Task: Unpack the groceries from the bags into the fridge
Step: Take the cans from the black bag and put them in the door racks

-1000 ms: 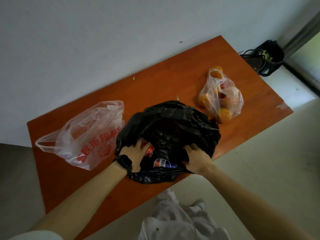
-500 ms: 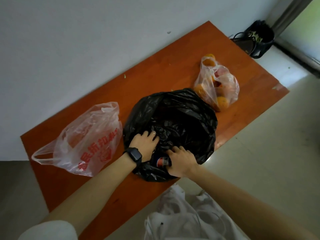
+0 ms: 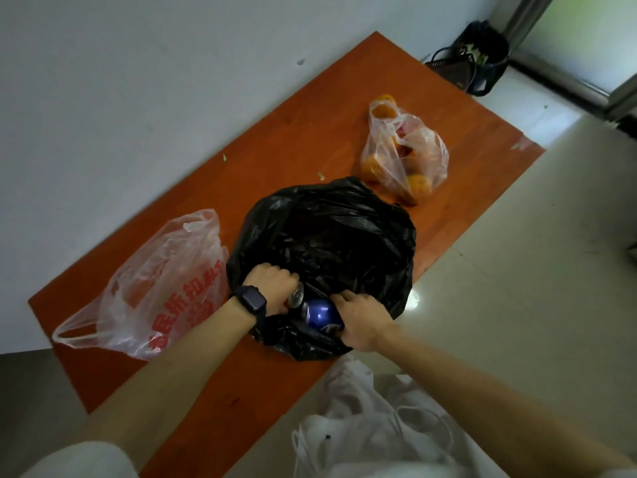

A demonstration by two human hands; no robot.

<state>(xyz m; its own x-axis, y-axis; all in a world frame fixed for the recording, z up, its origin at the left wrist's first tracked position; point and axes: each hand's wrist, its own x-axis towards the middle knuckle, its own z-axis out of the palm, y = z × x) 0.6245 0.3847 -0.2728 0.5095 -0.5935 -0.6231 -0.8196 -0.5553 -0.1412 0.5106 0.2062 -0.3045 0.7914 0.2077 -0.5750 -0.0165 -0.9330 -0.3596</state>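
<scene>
A black plastic bag [image 3: 327,243] lies in the middle of the orange table [image 3: 300,125]. At its near opening my left hand [image 3: 272,284], with a black watch on the wrist, is closed around a can whose silver top [image 3: 296,298] shows. Right beside it my right hand [image 3: 362,322] grips a blue can [image 3: 322,313] at the bag's mouth. A clear bag with red lettering [image 3: 165,288] lies to the left. A clear bag of oranges [image 3: 403,153] lies at the far right of the table.
A white wall runs along the table's far side. A black basket [image 3: 472,60] stands on the floor past the table's right end, by a doorway. Pale tiled floor lies to the right. White clothing [image 3: 372,426] hangs below my arms.
Both hands have gone from pulling the black bag's opening apart to closing on the cans inside. The blue can now shows more fully. The view has shifted slightly.
</scene>
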